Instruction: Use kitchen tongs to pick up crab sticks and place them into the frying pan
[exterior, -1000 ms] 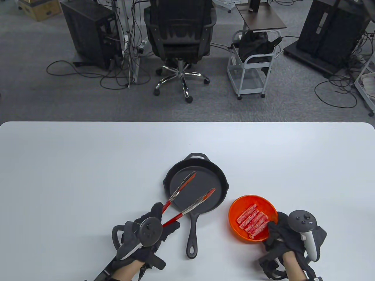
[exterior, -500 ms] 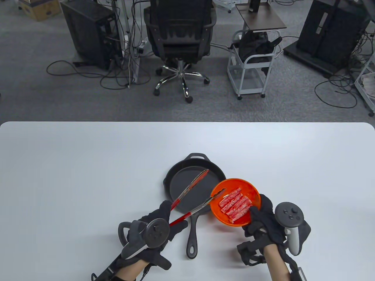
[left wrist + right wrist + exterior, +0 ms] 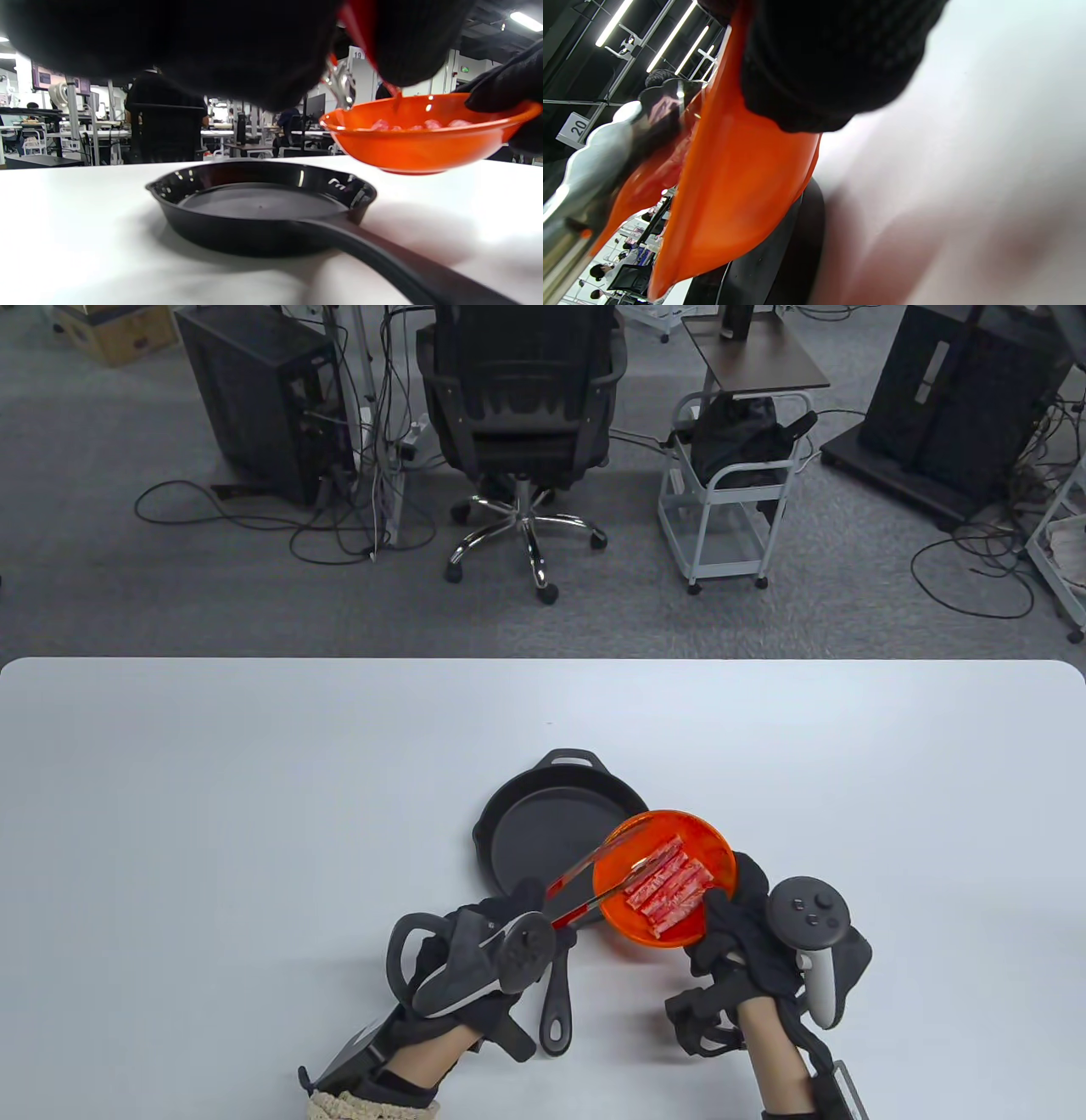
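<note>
- Nearest the desk's front edge, the left hand (image 3: 475, 942) grips the red handles of the kitchen tongs (image 3: 594, 882), fingers curled round them, tracker on its back.
- Over on the other side, the right hand (image 3: 747, 933) grips the near rim of the orange bowl (image 3: 708, 836), with the thumb hooked over the rim; its tracker sticks out to the right.
- The bowl is up off the desk (image 3: 254, 814) – the left wrist view shows it hanging in the air with its shadow on the white surface below, tipped slightly, its left edge overlapping the right rim of the frying pan (image 3: 534, 840).
- Inside the bowl the crab sticks (image 3: 670, 886) lie side by side in a tight row, red and white, all of them in the bowl.
- The tongs reach from the left hand up and to the right into the bowl, arms a little apart; one tip sits by the bowl's far-left rim, the other lies at the left end of the sticks. Whether a tip actually touches a stick, I can't tell.
- The pan sits flat on the desk, black, its long handle pointing back at the person between the two hands, a small helper handle on the far side.
- Beyond the desk, on grey carpet, an office chair (image 3: 522, 398) faces us, with a white trolley (image 3: 730, 509) to its right.
</note>
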Tool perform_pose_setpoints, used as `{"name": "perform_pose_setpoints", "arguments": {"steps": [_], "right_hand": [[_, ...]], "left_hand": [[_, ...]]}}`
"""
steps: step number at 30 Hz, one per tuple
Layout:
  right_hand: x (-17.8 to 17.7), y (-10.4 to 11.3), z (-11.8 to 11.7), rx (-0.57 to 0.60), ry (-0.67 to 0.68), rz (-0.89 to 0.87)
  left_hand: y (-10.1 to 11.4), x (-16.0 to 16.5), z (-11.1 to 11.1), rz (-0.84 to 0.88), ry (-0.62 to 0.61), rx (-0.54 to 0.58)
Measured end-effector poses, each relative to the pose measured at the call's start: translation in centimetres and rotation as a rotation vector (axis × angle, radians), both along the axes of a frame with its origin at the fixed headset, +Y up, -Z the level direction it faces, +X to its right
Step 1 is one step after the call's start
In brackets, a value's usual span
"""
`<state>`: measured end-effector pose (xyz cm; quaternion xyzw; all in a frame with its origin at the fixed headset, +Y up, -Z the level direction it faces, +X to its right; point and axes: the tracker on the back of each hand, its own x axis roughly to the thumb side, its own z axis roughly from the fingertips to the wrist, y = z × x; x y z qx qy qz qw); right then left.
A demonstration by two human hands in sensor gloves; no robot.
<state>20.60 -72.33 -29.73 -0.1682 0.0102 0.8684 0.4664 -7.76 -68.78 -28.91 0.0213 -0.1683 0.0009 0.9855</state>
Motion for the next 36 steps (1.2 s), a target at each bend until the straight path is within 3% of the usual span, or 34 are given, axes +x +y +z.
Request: {"name": "perform_pose_setpoints", "arguments": {"steps": [10, 18, 29, 36], "right_hand": [[0.8, 0.4, -0.3, 0.027, -0.007, 0.031], [0.6, 0.3, -0.3, 0.025, -0.007, 0.032], [0.7, 0.0, -0.1, 0.033, -0.024, 0.009], [1.4, -0.4, -0.1, 0.027, -0.057, 0.010]], "left_hand": [[-0.1, 1.7, -1.2, -0.033, -0.012, -0.037], [-0.7, 0.8, -2.1, 0.059, -0.028, -0.115], [0.9, -0.5, -1.8, 0.109, -0.017, -0.047], [2.6, -4.3, -3.0, 0.185, 0.103, 0.001]]}}
